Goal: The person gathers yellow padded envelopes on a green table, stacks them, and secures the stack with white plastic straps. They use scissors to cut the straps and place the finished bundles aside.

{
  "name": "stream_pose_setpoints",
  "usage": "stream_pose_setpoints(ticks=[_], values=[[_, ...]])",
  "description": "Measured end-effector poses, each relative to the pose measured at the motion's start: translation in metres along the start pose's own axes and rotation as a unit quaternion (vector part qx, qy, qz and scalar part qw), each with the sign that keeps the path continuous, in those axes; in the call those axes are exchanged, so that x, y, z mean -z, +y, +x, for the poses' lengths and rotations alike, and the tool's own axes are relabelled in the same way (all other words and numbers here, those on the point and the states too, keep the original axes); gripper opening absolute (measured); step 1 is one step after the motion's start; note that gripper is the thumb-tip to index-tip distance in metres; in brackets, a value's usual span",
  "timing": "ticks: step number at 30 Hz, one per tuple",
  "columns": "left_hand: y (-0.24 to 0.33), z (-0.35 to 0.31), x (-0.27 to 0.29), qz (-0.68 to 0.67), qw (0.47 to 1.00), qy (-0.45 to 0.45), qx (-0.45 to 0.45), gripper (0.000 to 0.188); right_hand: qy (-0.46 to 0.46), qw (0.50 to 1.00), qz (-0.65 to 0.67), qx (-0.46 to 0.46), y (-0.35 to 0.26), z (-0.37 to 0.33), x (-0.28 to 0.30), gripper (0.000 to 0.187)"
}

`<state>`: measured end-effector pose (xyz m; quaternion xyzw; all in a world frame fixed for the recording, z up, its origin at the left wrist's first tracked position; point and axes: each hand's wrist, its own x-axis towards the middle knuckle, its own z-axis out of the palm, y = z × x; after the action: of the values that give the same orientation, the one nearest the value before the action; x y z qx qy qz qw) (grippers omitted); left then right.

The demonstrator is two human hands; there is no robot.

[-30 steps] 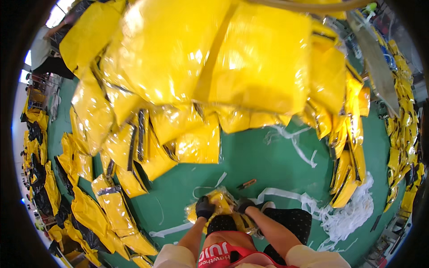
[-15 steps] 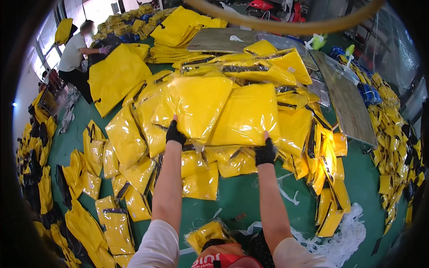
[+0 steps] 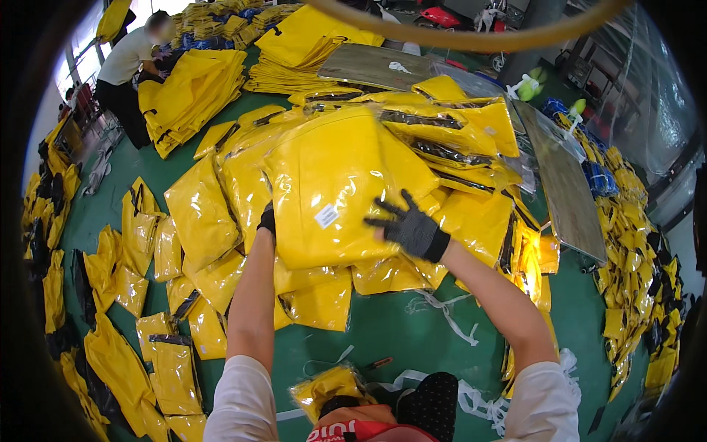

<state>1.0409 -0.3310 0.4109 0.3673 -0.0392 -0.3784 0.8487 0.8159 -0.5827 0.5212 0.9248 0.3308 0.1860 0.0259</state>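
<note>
Head view, yellow wrapped packet [image 3: 320,173] with white label [image 3: 325,215] between the gloved hands, left hand [image 3: 268,219] at its left edge, fingers hidden, grip impossible to tell, right hand [image 3: 414,230] splayed, grasping nothing, over its right side, yellow packets [image 3: 202,210] left of the left hand

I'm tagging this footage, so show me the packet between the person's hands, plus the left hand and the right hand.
Packet [image 3: 333,184]: head view, middle of its yellow face.
Left hand [image 3: 268,219]: head view, its visible gloved part.
Right hand [image 3: 414,230]: head view, its gloved back.
</note>
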Motion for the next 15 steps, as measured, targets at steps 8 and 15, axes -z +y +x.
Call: stream_pose_setpoints(ticks=[8, 15], values=[[0.006, -0.041, 0.018, 0.064, 0.992, 0.105, -0.03, 0.056, -0.1, 0.823, 0.491, -0.267, 0.054, 0.044, -0.011, 0.042], [-0.049, -0.004, 0.009, 0.085, 0.979, 0.14, -0.119, 0.062, -0.043, 0.749, 0.354, -0.558, 0.094, 0.096, -0.09, 0.117]])
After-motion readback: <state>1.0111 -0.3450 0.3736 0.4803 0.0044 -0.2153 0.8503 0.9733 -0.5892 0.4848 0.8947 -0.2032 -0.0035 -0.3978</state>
